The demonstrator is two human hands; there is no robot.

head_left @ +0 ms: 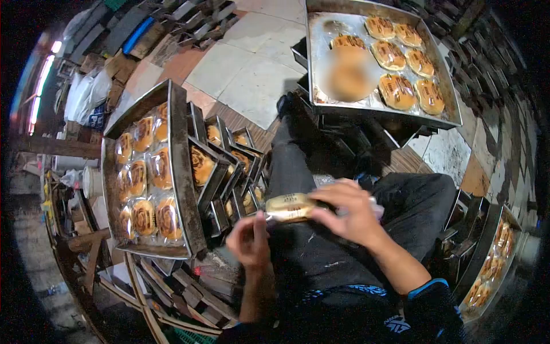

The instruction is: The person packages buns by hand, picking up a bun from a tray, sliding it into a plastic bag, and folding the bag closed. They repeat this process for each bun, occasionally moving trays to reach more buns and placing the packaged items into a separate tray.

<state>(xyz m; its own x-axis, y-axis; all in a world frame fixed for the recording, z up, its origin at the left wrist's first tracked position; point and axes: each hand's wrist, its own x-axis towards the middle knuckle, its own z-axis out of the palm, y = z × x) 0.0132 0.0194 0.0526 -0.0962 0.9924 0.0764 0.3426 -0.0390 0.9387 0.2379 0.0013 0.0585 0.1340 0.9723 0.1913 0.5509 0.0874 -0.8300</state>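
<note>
A bun in a clear printed plastic wrapper is held on its side above my lap. My right hand grips its right end, thumb below and fingers above. At the bun's left end, my left hand is closed, thumb and finger pinching the edge of the wrapper. Some crumpled clear plastic shows behind my right hand. In front of me, a metal tray bears several browned buns with dark markings; a blurred patch hides part of its left side. To my left, a tilted tray contains several wrapped buns.
Stacked, angled trays of buns stand beside my left leg. Another tray of wrapped buns is at the lower right. Wooden slats lie at the lower left. White plastic bags and cardboard are at the upper left, near tiled floor.
</note>
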